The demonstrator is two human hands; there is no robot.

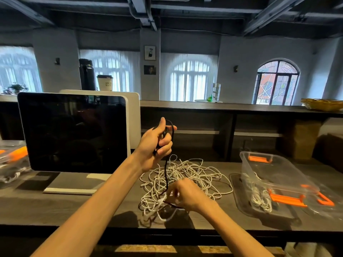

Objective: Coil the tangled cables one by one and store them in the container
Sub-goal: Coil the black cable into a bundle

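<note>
A heap of tangled white cables point(193, 175) lies on the dark wooden counter in front of me. My left hand point(156, 141) is raised above the heap and is shut on loops of a black cable point(166, 171), which hangs down from it into the heap. My right hand point(185, 193) rests low on the near side of the heap and pinches the lower part of that black cable. A clear plastic container point(259, 164) with orange latches stands to the right, with coiled white cables point(259, 199) lying in it.
A large dark monitor point(74, 132) on a white stand fills the left of the counter. Another clear box with orange parts point(13, 160) sits at the far left. The container's clear lid point(326, 203) lies at the right. A raised shelf point(222, 106) runs behind.
</note>
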